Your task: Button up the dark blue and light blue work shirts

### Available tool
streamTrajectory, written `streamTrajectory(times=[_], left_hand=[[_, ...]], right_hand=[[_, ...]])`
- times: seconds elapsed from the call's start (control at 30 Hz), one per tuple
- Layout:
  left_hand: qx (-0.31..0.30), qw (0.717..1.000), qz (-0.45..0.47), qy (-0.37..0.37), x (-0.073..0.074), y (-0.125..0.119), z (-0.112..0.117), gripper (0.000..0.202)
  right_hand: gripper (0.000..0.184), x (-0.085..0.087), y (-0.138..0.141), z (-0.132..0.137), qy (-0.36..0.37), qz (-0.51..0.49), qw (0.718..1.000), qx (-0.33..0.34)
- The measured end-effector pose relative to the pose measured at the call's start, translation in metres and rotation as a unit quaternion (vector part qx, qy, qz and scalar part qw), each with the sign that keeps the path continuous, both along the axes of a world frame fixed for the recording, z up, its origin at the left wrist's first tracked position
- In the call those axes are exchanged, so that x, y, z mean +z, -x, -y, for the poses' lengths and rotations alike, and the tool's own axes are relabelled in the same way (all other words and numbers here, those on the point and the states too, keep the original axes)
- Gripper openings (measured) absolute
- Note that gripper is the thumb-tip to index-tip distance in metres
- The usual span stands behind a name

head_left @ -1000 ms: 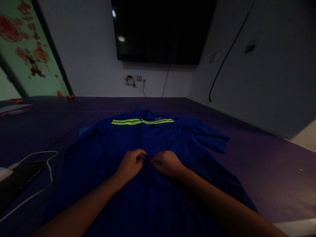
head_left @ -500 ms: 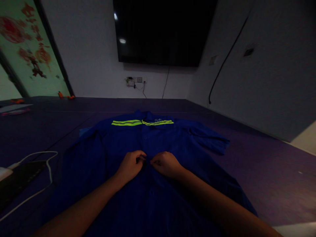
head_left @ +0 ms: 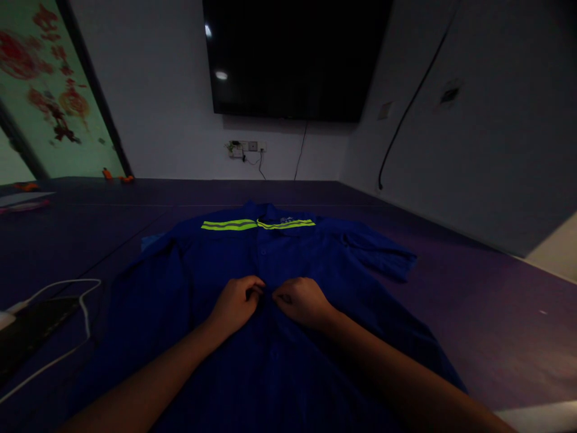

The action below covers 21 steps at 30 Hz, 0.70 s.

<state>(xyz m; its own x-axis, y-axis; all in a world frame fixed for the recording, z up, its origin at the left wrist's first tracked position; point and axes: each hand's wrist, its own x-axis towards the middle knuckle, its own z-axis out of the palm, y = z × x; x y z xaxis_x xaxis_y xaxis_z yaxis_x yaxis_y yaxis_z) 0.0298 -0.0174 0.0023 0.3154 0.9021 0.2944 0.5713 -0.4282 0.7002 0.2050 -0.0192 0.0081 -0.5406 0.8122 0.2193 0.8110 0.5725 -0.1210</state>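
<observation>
A blue short-sleeved work shirt (head_left: 225, 258) lies spread out, front side up, with its collar pointing away from me. Yellow-green reflective strips (head_left: 229, 225) with a grey line run across its chest. A button (head_left: 264, 252) shows on the front placket above my hands. My left hand (head_left: 237, 300) is closed in a pinch at the left of the placket. Across a small gap, my right hand (head_left: 303, 300) pinches the cloth on the other side of the placket. Whatever small part lies at the fingertips is too dark to make out.
The shirt rests on a purple floor (head_left: 473, 300). At the left lie a dark flat object (head_left: 40, 328) and a white cable (head_left: 85, 313). A large black television (head_left: 297, 60) hangs on the far wall, with sockets (head_left: 252, 146) below it.
Both hands stay pinched at the placket, almost unmoved. The whole view has shifted slightly, with the surroundings a little further left.
</observation>
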Motion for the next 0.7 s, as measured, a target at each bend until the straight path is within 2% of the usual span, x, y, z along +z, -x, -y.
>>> streamTrajectory(times=[0.33,0.7], left_hand=[[-0.02,0.999,-0.021,-0.016,-0.0009,0.0008,-0.0013,0.028],[-0.044,0.998,-0.04,-0.012,-0.0001,0.0014,-0.0019,0.031]], right_hand=[[0.022,-0.0033,-0.0003,-0.0027,0.008,-0.012,1.0,-0.001],[0.023,-0.0054,0.0023,-0.0033,0.063,-0.064,0.996,0.006]])
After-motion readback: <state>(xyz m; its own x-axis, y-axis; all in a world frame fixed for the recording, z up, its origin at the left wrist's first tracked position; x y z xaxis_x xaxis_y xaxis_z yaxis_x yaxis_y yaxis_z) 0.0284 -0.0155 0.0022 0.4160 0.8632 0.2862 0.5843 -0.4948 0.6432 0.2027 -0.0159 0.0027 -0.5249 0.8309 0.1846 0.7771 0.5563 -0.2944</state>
